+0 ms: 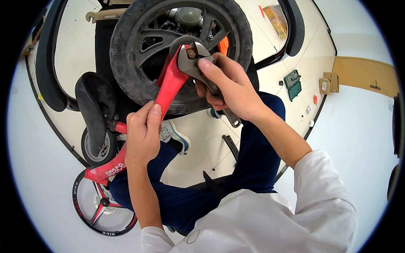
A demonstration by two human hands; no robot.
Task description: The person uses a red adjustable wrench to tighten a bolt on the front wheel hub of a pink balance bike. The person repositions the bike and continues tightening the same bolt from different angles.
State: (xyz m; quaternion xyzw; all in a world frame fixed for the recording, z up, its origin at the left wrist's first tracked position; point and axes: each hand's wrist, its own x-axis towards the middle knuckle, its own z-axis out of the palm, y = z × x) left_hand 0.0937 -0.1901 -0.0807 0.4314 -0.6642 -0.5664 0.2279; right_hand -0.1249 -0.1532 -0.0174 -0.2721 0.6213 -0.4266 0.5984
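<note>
My left hand [143,130] is closed round a red metal tube [171,86], part of a small red bike frame. My right hand [232,84] grips an adjustable wrench [231,116], thumb near its head. The wrench's jaws sit around a rusty nut [191,54] at the tube's upper end; how tightly they fit, I cannot tell. Beneath lies a large black spoked wheel with a tyre [126,55], resting on a dark seat. A black saddle [97,109] and a small wheel [99,147] are to the left, by the frame.
Black chair armrests [50,55] flank the big wheel. A tan wrench [101,16] lies at the far left. On the floor to the right are an opened green case [293,86] and cardboard boxes [331,83]. A red-spoked wheel [104,202] is at the lower left.
</note>
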